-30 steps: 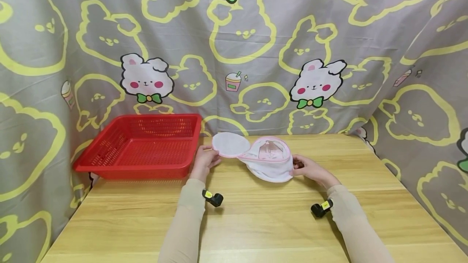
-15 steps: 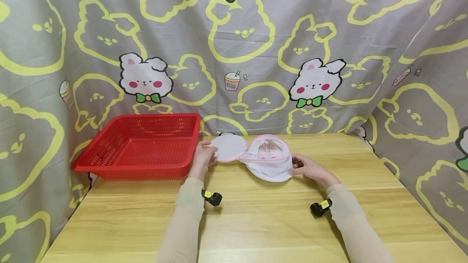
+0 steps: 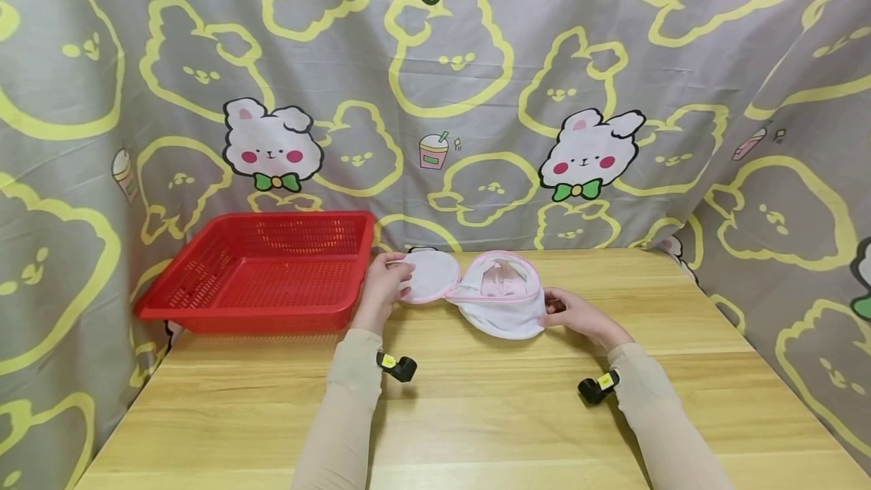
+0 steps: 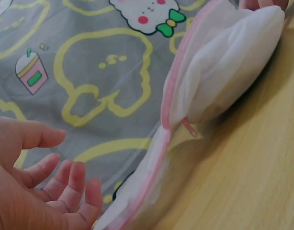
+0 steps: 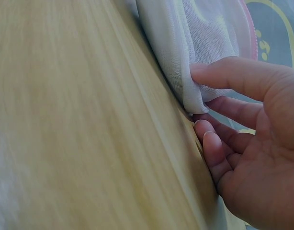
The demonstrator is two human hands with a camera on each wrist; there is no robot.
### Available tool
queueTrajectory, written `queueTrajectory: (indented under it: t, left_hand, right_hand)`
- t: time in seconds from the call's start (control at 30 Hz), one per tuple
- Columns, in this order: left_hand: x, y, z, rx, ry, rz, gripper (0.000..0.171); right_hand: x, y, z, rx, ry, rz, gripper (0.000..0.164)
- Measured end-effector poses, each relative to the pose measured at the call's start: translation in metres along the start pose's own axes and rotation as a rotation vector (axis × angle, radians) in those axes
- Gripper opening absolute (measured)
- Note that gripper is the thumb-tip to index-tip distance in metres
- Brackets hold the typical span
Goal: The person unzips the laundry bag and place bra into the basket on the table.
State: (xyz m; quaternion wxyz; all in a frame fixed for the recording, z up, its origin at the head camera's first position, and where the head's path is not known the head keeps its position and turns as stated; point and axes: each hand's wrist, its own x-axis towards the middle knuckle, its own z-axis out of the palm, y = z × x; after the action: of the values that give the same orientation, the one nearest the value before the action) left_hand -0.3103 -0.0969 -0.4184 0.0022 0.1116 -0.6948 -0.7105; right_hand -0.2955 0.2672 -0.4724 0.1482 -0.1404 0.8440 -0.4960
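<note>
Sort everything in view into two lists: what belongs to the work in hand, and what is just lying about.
In hand:
- white mesh laundry pouch with pink trim, open
- its round flap, touched by the left hand
- right hand, pinching the pouch's edge
- pink item inside

Lying about:
- red plastic basket
- wooden table
- rabbit-print curtain

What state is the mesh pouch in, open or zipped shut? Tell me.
Open. The mesh pouch has its round lid flap swung aside under the left hand, exposing pink contents; the right hand pinches its side.
</note>
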Motion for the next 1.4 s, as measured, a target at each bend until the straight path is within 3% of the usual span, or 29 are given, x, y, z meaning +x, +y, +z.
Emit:
queueTrajectory:
  t: [0.3,0.63,0.9,1.17,1.3,1.4]
  left_hand:
    - [-0.008,0.010,0.007,0.047,-0.104,0.053,0.038]
    - [-0.014,0.018,0.014,0.082,-0.158,0.175,0.034]
    - [-0.024,0.023,0.019,0.090,-0.183,0.314,0.031]
    - [-0.028,0.023,0.036,0.152,-0.202,0.376,0.032]
    - [-0.032,0.018,0.046,0.172,-0.243,0.435,0.029]
    - [-0.035,0.015,0.054,0.194,-0.286,0.443,0.028]
  right_hand:
    - [-0.002,-0.005,0.001,0.015,-0.005,0.004,0.066]
    - [-0.001,-0.003,0.000,0.012,-0.006,0.002,0.067]
    - [-0.001,-0.003,0.000,-0.001,0.002,0.005,0.067]
    - [-0.001,-0.002,0.000,0.011,-0.008,-0.014,0.067]
    - [-0.002,-0.001,0.000,0.007,-0.007,-0.019,0.067]
    - [-0.001,0.000,0.000,-0.001,-0.001,-0.012,0.067]
